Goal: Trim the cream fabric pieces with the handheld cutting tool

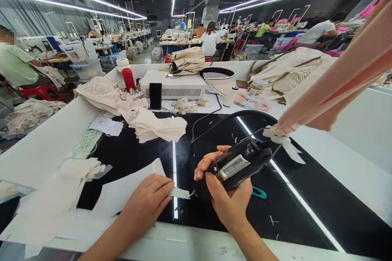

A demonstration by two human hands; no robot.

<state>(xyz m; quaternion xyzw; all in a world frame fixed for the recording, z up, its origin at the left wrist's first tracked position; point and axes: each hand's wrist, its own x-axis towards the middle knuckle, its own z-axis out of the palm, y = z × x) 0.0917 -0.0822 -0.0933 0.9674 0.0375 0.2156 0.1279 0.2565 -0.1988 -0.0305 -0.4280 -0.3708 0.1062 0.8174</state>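
My right hand (225, 195) is wrapped round a black corded hand tool (235, 165) with a grey plate on top, its tip down at the edge of a white fabric piece (128, 189). My left hand (147, 204) lies flat on that piece, fingers stretched out, pressing it onto the black glossy worktop (306, 212). The tool's black cable (214, 120) loops back across the worktop. A strip of white cloth is tied to the cable near the tool.
Cream fabric pieces (153, 126) lie in piles at the back left, with a white box unit (174, 83), a phone (155, 96) and a red bottle (128, 78). Teal-handled scissors (259, 192) lie beside my right hand. Pink cloth (343, 77) hangs at the right. Other workers sit far behind.
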